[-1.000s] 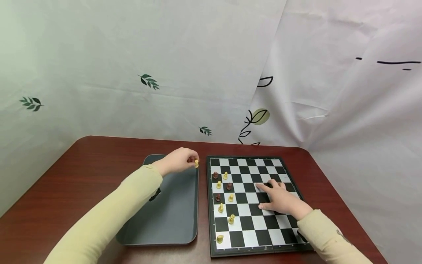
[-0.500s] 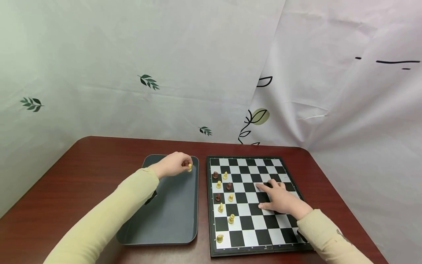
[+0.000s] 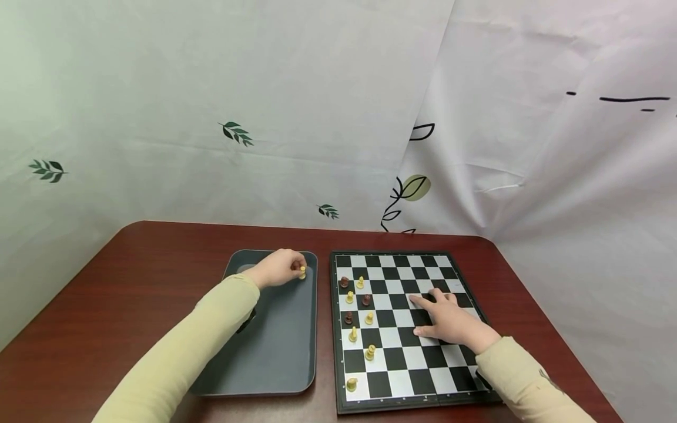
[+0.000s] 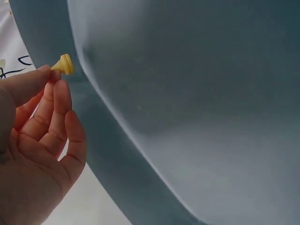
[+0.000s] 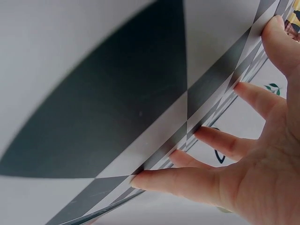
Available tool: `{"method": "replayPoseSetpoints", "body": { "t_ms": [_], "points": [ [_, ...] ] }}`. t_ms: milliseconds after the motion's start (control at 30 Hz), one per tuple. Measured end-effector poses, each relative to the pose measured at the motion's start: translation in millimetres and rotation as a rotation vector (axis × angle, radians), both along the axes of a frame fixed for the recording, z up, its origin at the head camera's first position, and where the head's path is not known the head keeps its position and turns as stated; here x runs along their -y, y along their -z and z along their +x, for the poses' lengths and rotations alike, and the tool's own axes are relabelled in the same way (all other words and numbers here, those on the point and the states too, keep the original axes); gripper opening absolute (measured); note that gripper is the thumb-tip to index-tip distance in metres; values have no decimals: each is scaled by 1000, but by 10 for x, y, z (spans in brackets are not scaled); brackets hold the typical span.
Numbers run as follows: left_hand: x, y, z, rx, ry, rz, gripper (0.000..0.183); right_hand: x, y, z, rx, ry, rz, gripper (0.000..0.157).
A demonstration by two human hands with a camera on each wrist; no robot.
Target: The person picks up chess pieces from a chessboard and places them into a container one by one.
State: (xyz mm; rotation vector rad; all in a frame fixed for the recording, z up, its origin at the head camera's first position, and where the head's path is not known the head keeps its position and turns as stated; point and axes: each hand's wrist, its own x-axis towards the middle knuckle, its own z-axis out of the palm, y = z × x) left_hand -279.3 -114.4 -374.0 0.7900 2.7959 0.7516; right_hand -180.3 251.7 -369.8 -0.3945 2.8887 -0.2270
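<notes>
Between thumb and forefinger, my left hand pinches a small yellow chess piece over the far right corner of the grey tray. The piece's wide base points away from the fingertips in the left wrist view. My right hand rests with spread fingers on the right side of the chessboard, its fingertips on the squares. Several yellow pieces, such as a yellow rook-like piece, stand along the board's left columns. Among them are dark brown pieces, one a brown chess piece.
Tray and board lie side by side on a reddish-brown table, with a narrow strip of wood between them. Behind the table's far edge hangs a pale curtain with leaf prints.
My left hand has moved left and slightly nearer with the yellow chess piece, from the tray's right rim to inside its far right corner. The right hand stays put on the board.
</notes>
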Motion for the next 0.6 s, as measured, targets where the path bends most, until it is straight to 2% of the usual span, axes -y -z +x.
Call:
{"method": "replayPoseSetpoints", "body": {
  "t_ms": [600],
  "points": [
    [-29, 70, -33, 11, -24, -7, 8, 6, -11, 4, 0, 2, -18, 71]
  ]
}}
